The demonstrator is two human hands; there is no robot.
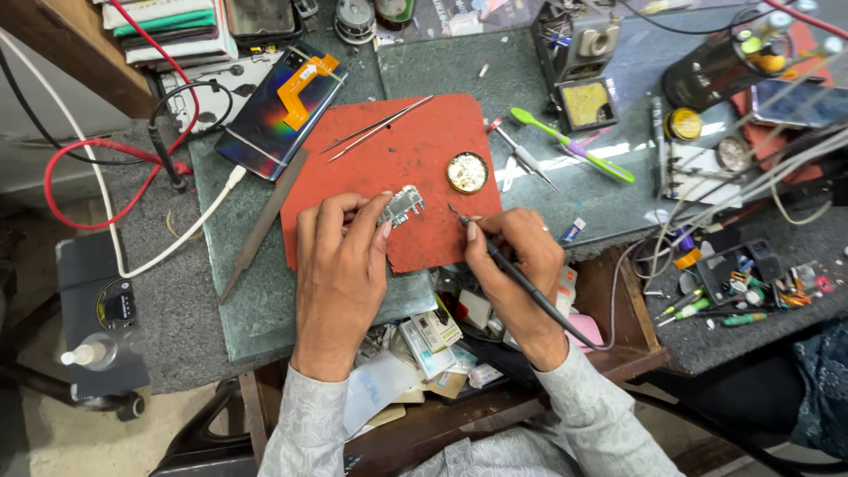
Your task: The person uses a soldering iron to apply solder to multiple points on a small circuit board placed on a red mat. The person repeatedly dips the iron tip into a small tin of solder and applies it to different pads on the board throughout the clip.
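Cluttered repair bench, grey stone slab (pixel 265 291) on top, open drawer (pixel 442 353) of small boxes below the front edge; only the head view, looking straight down.

Red work mat (pixel 389 159) sits centred in front of the person, likely as a heat-safe pad; small metal circuit board (pixel 402 205) lies on its lower edge, close to the body for a near view; left hand (pixel 340 265) pins the board, fingertips closed narrow on its left end to stop it sliding; right hand (pixel 517 256) grips a soldering iron (pixel 495 256) pen-style, fingers closed around the barrel, tip (pixel 452 210) just beside the board's right end, not clearly touching; its cable trails off right, out of the way.

Round tin (pixel 467 172) with yellowish contents is near the tip, within easy dab reach; two tweezers (pixel 375 130) parked at the mat's top; phone (pixel 283 110) with orange flex cable lies top left, off the mat; green brush (pixel 574 146) to the right.
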